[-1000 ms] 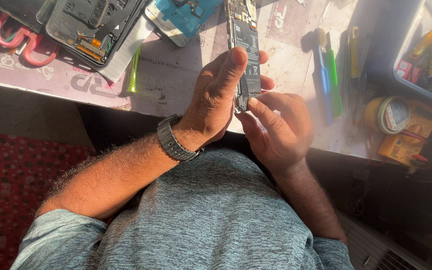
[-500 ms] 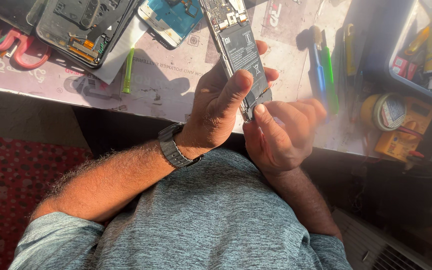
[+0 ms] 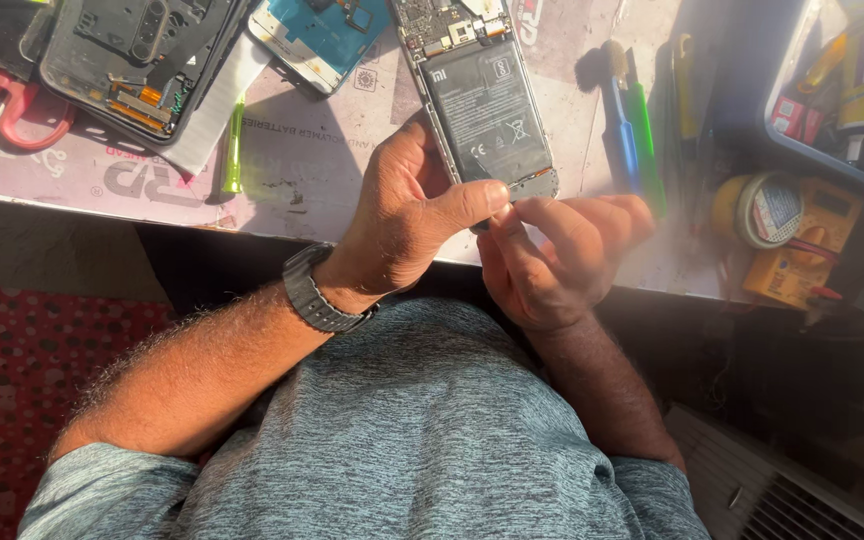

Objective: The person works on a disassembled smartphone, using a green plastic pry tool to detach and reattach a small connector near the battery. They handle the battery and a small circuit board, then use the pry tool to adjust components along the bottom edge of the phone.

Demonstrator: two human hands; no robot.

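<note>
Head view: both hands, left [image 3: 407, 215] and right [image 3: 552, 260], clamped on opened phone [image 3: 482, 105]; dark bin [image 3: 752, 90] of tubes at right.

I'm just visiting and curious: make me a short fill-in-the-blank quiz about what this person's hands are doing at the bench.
1. Both hands grip an opened phone whose exposed ____ is a dark rectangle.
2. The left hand has a dark ____ on its wrist.
3. The right hand works at the phone's ____ end.
4. A blue and a ____ tool lie right of the phone.

Missing words: battery; watch; lower; green
</note>
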